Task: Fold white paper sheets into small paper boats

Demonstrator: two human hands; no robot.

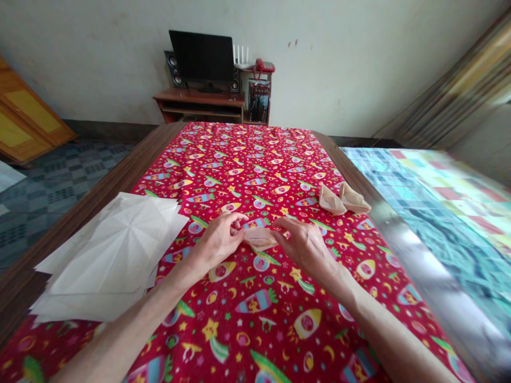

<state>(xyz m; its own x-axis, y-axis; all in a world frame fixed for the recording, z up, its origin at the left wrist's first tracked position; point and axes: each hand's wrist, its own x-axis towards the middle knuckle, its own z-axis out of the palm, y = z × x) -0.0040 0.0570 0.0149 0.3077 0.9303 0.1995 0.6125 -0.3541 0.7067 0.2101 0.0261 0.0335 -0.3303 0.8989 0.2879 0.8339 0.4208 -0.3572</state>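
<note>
A small folded piece of pale paper lies on the red patterned cloth between my hands. My left hand pinches its left end with curled fingers. My right hand grips its right end, fingers bent over the fold. Both hands rest low on the cloth. Two finished folded paper shapes sit side by side to the upper right of my right hand.
A stack of creased white paper sheets lies at the left on the wooden table. Far behind stands a desk with a monitor, speakers and a red telephone. A patterned mat lies at the right.
</note>
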